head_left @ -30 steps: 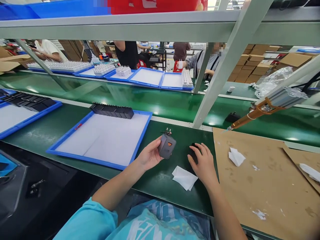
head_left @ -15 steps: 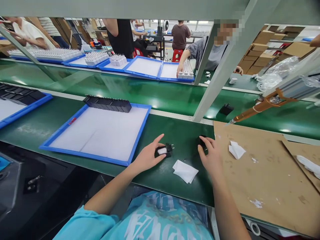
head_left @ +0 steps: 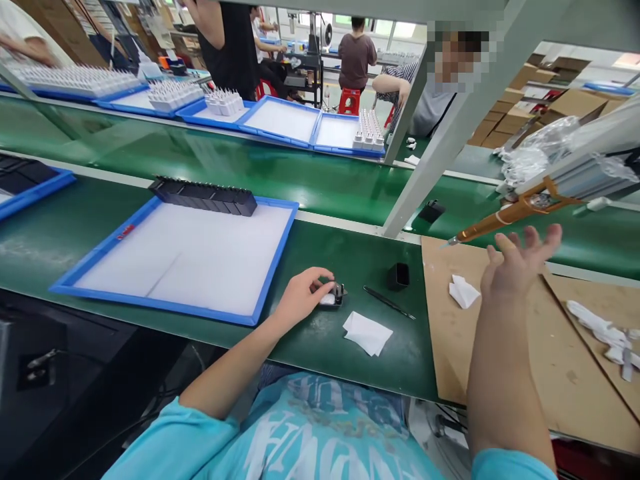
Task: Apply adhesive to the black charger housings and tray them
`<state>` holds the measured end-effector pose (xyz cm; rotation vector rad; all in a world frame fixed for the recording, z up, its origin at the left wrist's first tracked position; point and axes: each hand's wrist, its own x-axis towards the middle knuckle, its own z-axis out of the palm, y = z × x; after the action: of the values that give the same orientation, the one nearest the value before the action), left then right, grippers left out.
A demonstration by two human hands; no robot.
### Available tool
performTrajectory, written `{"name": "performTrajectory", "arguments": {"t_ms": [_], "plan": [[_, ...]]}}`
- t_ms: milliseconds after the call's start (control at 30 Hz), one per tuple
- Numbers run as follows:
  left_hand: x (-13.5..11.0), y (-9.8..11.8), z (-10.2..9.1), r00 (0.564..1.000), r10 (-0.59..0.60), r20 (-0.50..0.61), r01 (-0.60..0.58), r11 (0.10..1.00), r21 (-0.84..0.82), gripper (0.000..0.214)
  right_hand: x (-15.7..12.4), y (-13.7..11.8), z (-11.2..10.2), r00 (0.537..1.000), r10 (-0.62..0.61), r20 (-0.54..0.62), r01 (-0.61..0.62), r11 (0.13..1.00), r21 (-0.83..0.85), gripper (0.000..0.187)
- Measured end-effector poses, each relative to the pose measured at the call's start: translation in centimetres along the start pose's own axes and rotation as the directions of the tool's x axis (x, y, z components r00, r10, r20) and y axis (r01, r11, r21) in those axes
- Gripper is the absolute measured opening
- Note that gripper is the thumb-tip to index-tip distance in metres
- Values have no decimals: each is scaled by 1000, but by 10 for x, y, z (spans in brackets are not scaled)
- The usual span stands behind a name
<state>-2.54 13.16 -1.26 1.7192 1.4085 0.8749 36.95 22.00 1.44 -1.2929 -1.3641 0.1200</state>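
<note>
My left hand [head_left: 306, 295] is closed on a small black plug part [head_left: 340, 293] with metal prongs, resting at the green bench top; something white shows inside it. My right hand [head_left: 520, 261] is raised over the brown cardboard with fingers spread and nothing in it. Close to that hand is the orange dispenser [head_left: 493, 225], a pen-like tool with a thin tip pointing left. Between my hands stands a black open-topped case [head_left: 399, 276]. Dark tweezers [head_left: 389, 302] lie in front of it, near a folded white paper [head_left: 367, 333].
A blue-rimmed tray [head_left: 180, 308] on my left holds a row of black plug housings [head_left: 205, 197]. A green conveyor [head_left: 330, 183] runs behind, carrying a black piece [head_left: 431, 211]. A slanted metal post [head_left: 425, 153] rises before it. Other people work beyond the belt.
My right hand has let go of the black case and moved up and right toward the dispenser. My left fingers have shifted on the plug part. The black piece on the conveyor has moved left.
</note>
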Motion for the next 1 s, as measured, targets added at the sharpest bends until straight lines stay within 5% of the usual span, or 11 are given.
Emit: {"name": "performTrajectory", "arguments": {"t_ms": [200, 400, 633, 833, 1000], "plan": [[-12, -10, -3, 982, 66, 179, -85, 992, 98, 39, 16, 9, 26, 980, 177, 88, -195, 940, 281, 78], [-25, -17, 5, 990, 5, 140, -44, 961, 274, 34, -13, -20, 16, 958, 262, 113, -285, 856, 431, 42], [-42, -2, 22, 997, 17, 71, -37, 954, 297, 35, -81, -94, 13, 949, 238, 208, -316, 746, 586, 44], [-46, 1, 36, 998, -15, 61, -3, 958, 287, 29, -121, -165, 49, 941, 220, 257, -336, 692, 638, 42], [-47, 3, 40, 999, -30, 37, 20, 968, 249, 31, -125, -190, 79, 944, 211, 253, -329, 588, 739, 39]]}}
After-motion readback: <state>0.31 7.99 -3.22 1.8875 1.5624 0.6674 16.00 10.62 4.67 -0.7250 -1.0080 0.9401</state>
